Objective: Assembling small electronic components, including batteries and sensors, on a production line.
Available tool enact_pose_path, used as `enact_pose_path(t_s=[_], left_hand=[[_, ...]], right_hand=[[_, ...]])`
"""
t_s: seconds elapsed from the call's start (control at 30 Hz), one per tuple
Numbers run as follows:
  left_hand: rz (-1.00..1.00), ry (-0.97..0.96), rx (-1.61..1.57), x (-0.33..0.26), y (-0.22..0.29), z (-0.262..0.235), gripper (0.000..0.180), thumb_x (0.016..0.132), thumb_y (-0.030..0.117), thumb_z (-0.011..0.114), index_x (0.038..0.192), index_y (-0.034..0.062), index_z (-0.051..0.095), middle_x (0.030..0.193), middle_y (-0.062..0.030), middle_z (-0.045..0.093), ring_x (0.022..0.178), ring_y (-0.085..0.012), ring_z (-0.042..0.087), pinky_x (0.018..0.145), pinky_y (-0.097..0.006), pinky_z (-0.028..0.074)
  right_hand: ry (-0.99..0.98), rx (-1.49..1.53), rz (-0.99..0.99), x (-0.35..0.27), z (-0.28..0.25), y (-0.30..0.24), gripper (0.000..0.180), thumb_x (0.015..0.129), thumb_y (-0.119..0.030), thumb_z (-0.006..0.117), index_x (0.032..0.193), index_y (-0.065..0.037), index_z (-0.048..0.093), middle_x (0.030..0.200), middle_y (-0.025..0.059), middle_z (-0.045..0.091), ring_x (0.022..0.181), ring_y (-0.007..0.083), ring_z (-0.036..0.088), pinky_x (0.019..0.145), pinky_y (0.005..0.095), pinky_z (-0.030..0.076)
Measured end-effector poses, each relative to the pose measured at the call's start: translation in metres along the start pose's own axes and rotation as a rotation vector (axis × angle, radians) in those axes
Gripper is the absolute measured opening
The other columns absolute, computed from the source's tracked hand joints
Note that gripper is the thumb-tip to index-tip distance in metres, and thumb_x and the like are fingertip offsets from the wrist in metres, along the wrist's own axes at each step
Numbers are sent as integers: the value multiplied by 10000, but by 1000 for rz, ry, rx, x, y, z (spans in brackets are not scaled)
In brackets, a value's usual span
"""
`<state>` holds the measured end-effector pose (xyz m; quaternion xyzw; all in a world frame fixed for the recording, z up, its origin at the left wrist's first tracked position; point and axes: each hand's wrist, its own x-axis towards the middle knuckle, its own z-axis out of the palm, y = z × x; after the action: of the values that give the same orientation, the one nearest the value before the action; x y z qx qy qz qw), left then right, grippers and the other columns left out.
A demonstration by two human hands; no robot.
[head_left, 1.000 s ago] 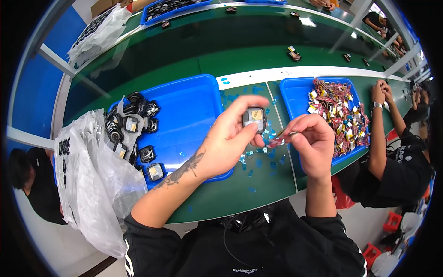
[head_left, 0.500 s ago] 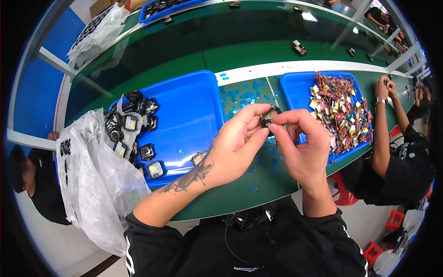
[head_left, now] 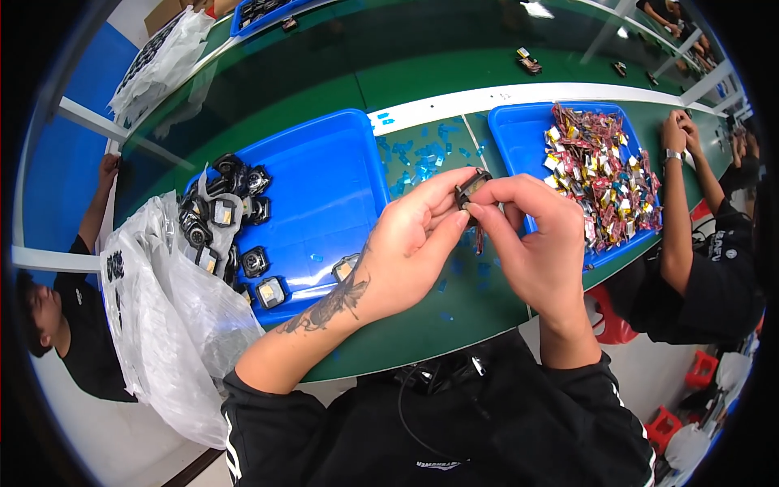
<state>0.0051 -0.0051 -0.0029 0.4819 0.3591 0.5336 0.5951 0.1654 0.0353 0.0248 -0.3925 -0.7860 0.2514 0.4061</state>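
Above the bench, my left hand (head_left: 412, 243) grips a small black watch case (head_left: 472, 188) by its edges, tilted with its hollow side partly showing. Pinched thumb and forefinger of my right hand (head_left: 537, 231) press at the near edge of the same case; whatever lies between those fingertips is hidden. A thin reddish strip dangles just below the fingers. To the left, a blue tray (head_left: 324, 191) holds similar black watch cases (head_left: 223, 213), some wrapped in clear plastic. At right, another blue tray (head_left: 513, 134) is heaped with small red, white and yellow parts (head_left: 602, 174).
Blue film scraps (head_left: 426, 162) litter the green bench between the trays. A crumpled clear plastic bag (head_left: 158, 300) hangs over the left tray's near corner. Beyond a white rail (head_left: 446, 101) runs a green conveyor (head_left: 422, 57) with a few parts. Co-workers sit left and right.
My hands stay together on the watch case, which now stands more on edge. The reddish strip has come into view below it. At left, a co-worker's arm has reached up toward the conveyor.
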Motion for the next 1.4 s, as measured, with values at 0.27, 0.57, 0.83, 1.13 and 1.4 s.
enact_pose_path(t_s=[0.27, 0.57, 0.83, 1.13, 1.4], left_hand=[[-91, -9, 159, -1, 8, 0, 426, 974, -35, 448, 1396, -74, 403, 1317, -173, 552, 1203, -202, 560, 1023, -347, 466], [-3, 92, -50, 1, 5, 6, 438, 984, -6, 435, 1418, -33, 384, 1289, -162, 573, 1163, -199, 591, 995, -341, 490], [154, 256, -83, 3, 10, 11, 398, 964, -54, 421, 1350, 19, 484, 1159, -124, 605, 1088, -177, 607, 935, -319, 506], [618, 164, 936, 1, 18, 1, 367, 761, -120, 658, 1088, 39, 712, 1159, -188, 650, 990, -271, 680, 810, -312, 560], [677, 194, 948, 2, 14, -1, 311, 721, -46, 765, 1016, 49, 730, 1082, -132, 688, 918, -244, 700, 747, -310, 576]], right_hand=[[34, 6, -35, 2, 2, 8, 171, 704, 18, 760, 726, -25, 595, 677, 21, 574, 563, 95, 461, 530, 242, 359], [51, 302, 90, 0, 6, 25, 284, 700, -32, 820, 827, -35, 566, 781, 36, 557, 686, 115, 538, 618, 254, 459], [46, 192, -81, -19, 7, 20, 362, 753, 39, 771, 1071, -4, 603, 943, 74, 656, 811, 120, 650, 695, 231, 542], [-32, 892, 330, -15, -3, 4, 232, 851, 88, 631, 1064, 31, 559, 918, 60, 640, 760, 76, 629, 675, 190, 523], [-97, 889, 361, -19, -13, 6, 102, 895, 29, 624, 996, 35, 610, 917, 59, 621, 762, 88, 618, 656, 210, 515]])
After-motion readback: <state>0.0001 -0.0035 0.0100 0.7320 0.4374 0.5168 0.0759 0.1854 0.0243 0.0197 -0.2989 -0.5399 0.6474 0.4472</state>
